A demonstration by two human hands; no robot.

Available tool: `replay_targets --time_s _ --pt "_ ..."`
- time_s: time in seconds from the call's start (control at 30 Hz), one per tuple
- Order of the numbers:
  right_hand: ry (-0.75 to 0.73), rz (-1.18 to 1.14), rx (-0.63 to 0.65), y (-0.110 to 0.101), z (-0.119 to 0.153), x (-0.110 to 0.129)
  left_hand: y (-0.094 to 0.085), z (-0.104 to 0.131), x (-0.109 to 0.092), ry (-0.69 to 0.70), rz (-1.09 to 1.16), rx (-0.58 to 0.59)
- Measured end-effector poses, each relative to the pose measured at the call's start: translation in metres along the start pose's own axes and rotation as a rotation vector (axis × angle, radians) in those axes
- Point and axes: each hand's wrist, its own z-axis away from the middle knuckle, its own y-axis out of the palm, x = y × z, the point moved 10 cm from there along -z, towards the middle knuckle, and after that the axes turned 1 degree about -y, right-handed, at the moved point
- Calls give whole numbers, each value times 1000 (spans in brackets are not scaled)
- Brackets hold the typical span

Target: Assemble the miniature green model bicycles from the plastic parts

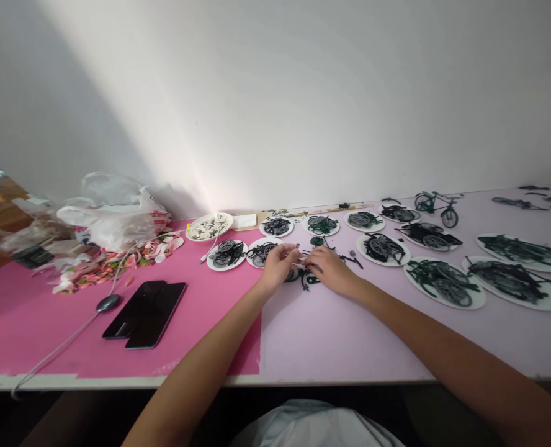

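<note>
My left hand [279,267] and my right hand [327,268] meet over the table, fingers closed in a pinch. Between the fingertips is a small thin piece, too small and partly covered to name. Beneath and around the hands lie loose dark plastic bicycle parts [310,279], among them a wheel partly hidden by my left hand. A short dark part [353,257] lies just right of my right hand. Close to my left hand stands a white plate of grey wheels and black parts [257,266]. An assembled dark green toy bicycle [438,208] stands farther back to the right.
Several white plates of parts, such as one with green frames and wheels [443,282], line the back and right. At left are two black phones [157,323], a cabled mouse-like device [108,303], pink and green pieces [129,261], a bowl [209,237] and plastic bags [117,217].
</note>
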Motion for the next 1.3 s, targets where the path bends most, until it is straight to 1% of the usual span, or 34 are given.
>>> replay_targets --time_s 0.17,0.3,0.5,0.63,0.8,1.07,1.17,1.3 --pt "-24 -13 56 4 0 -4 1 -1 0 5 -4 7" --pt "-27 23 103 7 1 -5 2 0 0 8 -10 13" --pt "-17 72 74 1 0 0 2 -1 2 6 -6 29" --pt "-1 105 54 2 1 -1 2 0 0 14 -30 31" --pt "8 137 60 5 0 -2 4 2 -1 -1 -10 43" --pt "-5 107 72 2 -3 5 5 0 0 1 49 38" --pt "-16 75 43 -3 -4 9 4 0 0 6 43 28" --pt "15 -6 -70 -19 -4 9 -1 0 -6 53 38 -28"
